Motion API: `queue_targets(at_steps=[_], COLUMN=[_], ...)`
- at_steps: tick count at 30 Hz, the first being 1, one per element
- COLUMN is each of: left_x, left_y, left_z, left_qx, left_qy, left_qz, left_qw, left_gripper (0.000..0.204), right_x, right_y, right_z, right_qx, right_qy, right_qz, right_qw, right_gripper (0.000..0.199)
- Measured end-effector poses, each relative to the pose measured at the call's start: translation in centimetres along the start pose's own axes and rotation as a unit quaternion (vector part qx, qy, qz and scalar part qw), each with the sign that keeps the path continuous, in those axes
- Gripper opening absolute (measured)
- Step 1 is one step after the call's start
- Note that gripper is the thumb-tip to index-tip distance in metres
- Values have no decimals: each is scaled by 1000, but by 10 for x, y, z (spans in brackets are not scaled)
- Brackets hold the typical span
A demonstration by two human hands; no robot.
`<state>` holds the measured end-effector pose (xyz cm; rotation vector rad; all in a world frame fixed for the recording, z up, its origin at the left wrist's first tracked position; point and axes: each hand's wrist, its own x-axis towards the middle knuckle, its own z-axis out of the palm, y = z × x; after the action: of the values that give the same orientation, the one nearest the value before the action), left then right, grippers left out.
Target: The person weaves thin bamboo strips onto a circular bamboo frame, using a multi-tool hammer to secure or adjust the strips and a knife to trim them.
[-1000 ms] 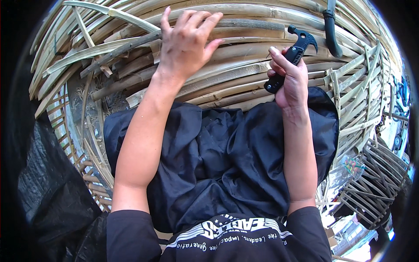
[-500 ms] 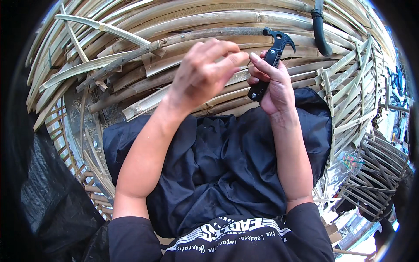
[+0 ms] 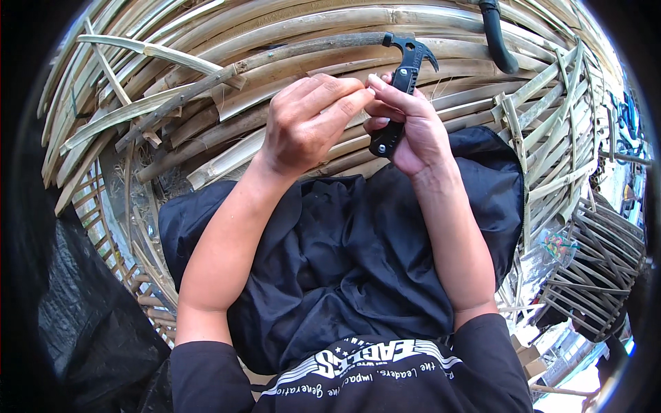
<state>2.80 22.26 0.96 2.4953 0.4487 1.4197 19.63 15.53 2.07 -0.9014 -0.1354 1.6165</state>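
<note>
A black folding multi-tool hammer with a claw head stands nearly upright in the grip of my right hand. Its claw curves off to the right, and its lower end sticks out below my fingers. My right thumb points up beside the handle, close to the left fingertips. My left hand is closed in a pinch just left of the tool. Whatever lies between its thumb and forefinger is too small to make out. Behind both hands runs a surface of split bamboo strips.
A dark curved pipe-like handle hangs at the upper right. Dark cloth covers my lap. Woven bamboo rises on the right, near a slatted wooden piece. Black plastic sheeting lies at left.
My left hand, blurred before, has closed its fingertips into a pinch against or right beside my right fingertips. The right hand and hammer have shifted slightly left.
</note>
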Motion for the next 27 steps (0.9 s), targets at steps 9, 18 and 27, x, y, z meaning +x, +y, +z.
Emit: queue_targets(at_steps=[9,18,27], left_x=[8,4,16], left_y=[-10,-40,-39], left_z=[-1,-13,0], left_qx=[-181,-200,5], left_qy=[172,133,43], left_qz=[-343,-402,-321], left_qw=[905,883,946], left_gripper=[9,12,16], right_x=[0,0,2], right_y=[-3,-3,-3], right_z=[0,1,-2], right_qx=[-2,3,-1], right_qy=[-8,4,-1], right_qz=[-18,-17,-26], right_qw=[1000,1000,1000], right_gripper=[24,20,23])
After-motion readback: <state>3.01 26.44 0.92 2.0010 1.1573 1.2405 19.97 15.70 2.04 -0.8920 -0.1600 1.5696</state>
